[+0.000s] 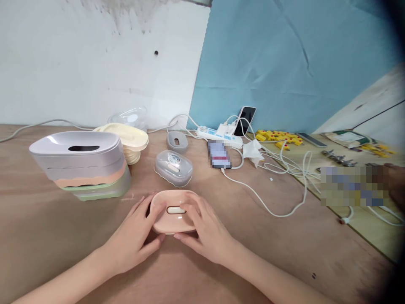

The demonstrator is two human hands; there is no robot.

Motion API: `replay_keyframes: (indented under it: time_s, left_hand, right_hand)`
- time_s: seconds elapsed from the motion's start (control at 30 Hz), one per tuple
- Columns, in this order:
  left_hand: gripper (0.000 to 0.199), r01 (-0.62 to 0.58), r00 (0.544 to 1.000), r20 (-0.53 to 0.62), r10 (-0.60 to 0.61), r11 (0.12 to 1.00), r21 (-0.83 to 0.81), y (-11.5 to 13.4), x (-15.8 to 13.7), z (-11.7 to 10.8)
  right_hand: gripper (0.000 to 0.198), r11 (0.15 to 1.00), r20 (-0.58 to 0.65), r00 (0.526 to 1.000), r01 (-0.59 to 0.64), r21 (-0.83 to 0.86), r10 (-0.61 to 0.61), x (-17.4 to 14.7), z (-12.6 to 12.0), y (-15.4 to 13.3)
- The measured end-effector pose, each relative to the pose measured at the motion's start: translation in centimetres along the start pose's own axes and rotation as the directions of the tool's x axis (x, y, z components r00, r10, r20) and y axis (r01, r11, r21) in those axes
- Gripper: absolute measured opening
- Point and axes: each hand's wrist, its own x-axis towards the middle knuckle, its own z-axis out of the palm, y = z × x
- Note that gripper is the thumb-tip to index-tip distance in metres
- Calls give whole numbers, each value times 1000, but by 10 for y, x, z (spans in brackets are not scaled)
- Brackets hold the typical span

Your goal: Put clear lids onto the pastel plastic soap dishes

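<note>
A pink oval plastic box [172, 198] with a slot in its dished top lies in front of me on the table. Something white shows inside the slot. My left hand [139, 230] grips its left side, thumb along the front edge and fingers on the rim. My right hand [207, 230] holds the right side, with a fingertip by the slot and the thumb at the front edge. Just behind stands a grey box [173, 169] under a clear cover with a round label. To the left rises a stack of oval slotted covers [79, 158] in lavender, peach and green.
Cream-coloured parts [134, 141] and a clear cover [128, 117] stand behind the stack. A grey slotted lid [177, 141], a power strip [220, 137], phones [245, 120] and tangled white cables lie further back. Yellow parts [278, 137] are at the right, near a blurred patch.
</note>
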Motion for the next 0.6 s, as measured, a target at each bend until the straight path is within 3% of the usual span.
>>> replay_keyframes:
  time_s: [0.47,0.6]
  left_hand:
    - [64,2,999,-32,-2,1000,7,-3,-3,3]
    - [52,105,983,-151,-108,994,-23,29,7,-28]
  right_hand:
    - [42,999,-34,999,9,-32,-10,0,1,-1]
    - [49,998,-88,996,1,-59,-6,-2,5,3]
